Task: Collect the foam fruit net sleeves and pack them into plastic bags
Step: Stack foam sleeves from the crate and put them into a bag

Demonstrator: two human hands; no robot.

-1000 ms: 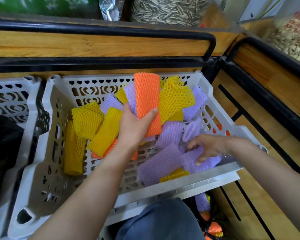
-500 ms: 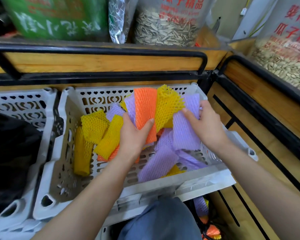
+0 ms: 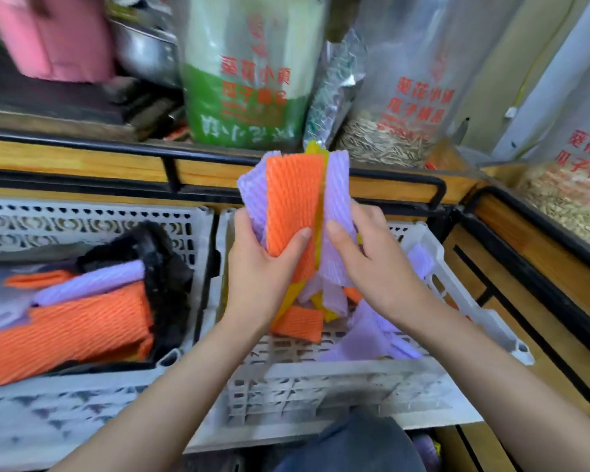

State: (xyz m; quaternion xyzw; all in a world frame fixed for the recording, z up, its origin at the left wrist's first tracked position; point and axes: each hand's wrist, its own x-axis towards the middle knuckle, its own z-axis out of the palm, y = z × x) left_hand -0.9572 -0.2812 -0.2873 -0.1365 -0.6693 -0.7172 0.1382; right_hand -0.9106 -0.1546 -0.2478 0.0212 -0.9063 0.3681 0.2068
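Above the white crate (image 3: 321, 390), left hand (image 3: 263, 267) & right hand (image 3: 375, 267) now both clamp the sleeve stack (image 3: 293, 199) upright; half a sec ago it was fanned out, lower.

A wooden shelf (image 3: 82, 161) with a black rail (image 3: 389, 180) along its front edge carries a green bag (image 3: 246, 97) at the middle and a seed bag (image 3: 399, 107) just right of it. Below this edge two white crates (image 3: 92, 219) stand side by side; the right one has loose sleeves (image 3: 298, 323) on its bottom.
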